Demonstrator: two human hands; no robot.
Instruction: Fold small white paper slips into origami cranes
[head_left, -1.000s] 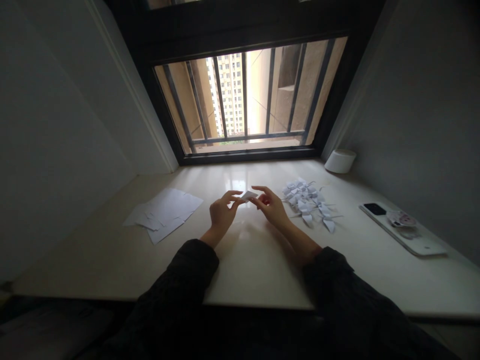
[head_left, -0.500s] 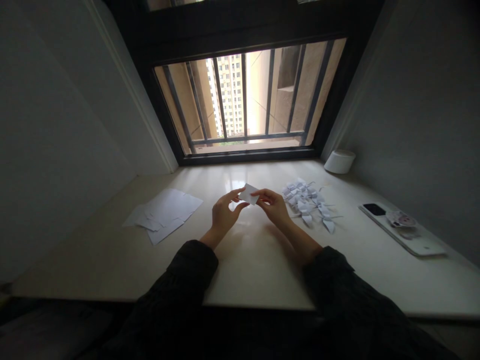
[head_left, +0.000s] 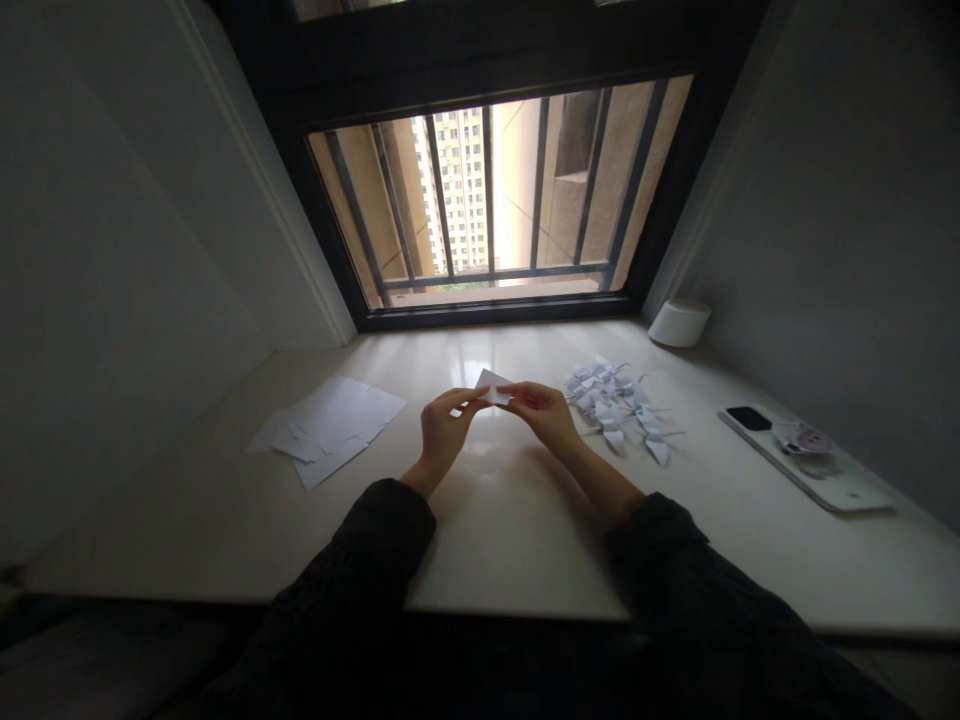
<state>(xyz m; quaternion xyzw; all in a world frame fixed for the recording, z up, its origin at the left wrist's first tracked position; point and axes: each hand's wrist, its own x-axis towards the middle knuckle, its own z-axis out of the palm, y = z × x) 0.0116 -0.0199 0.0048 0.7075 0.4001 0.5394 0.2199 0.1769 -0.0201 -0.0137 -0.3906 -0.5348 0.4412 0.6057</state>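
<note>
Folding a small white paper [head_left: 493,387], held up above the worktop [head_left: 510,520]. Left hand [head_left: 442,428] and right hand [head_left: 550,412] both pinching it by the edges. Probably mid-fold; next needing a neat, pressed crease. Folded paper pile [head_left: 616,405] near the right.

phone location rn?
Head view, far right of the ledge: the phone lies flat near the right wall, right of the pile of folded paper pieces and nearer the camera than the white cylinder.
</note>
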